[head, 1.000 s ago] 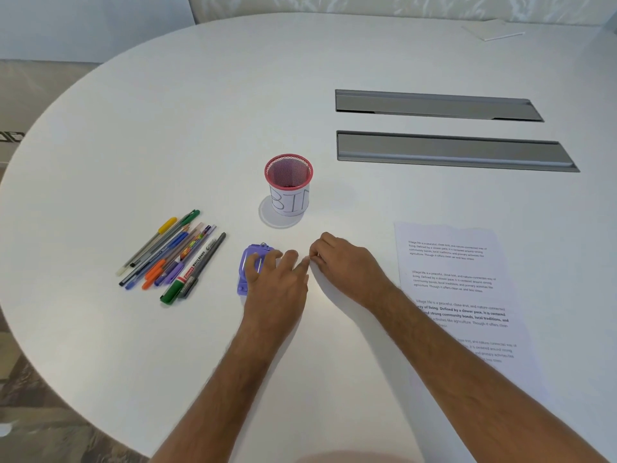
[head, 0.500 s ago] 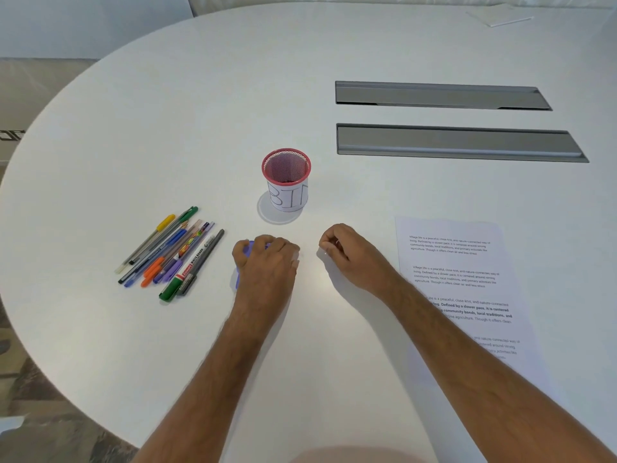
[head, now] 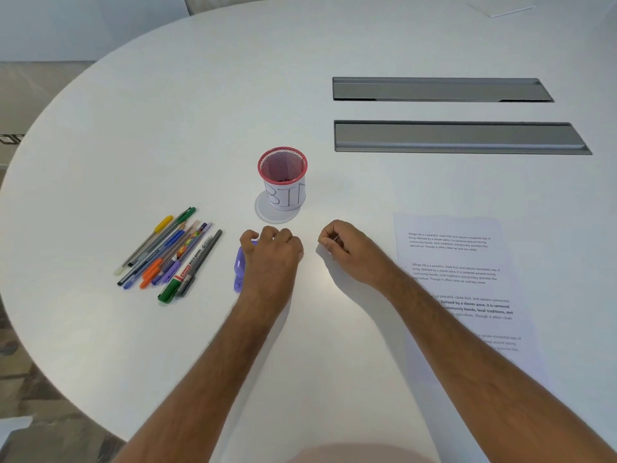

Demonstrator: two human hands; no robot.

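1. We see the left hand (head: pixel 272 252) lying palm down on the white table (head: pixel 200 111). Its knuckles are raised, its fingers curl over a purple plastic tool (head: pixel 239 269), and it grips the tool from above.
2. The tool lies flat on the table under that hand. Only its left edge and near end show, just in front of the red mesh cup (head: pixel 282 182) marked "BIN".
3. The right hand (head: pixel 347 248) rests on its outer edge a little to the right, apart from the left hand, with its fingers curled in.
4. Its thumb and forefinger pinch a thin pale sliver (head: pixel 336 238) that is too small for us to identify.
5. Both forearms stretch straight in from the near edge and are bare.
6. A row of pens and markers (head: pixel 170 255) lies to the left, and a printed sheet (head: pixel 457 262) lies to the right, partly under the right forearm.
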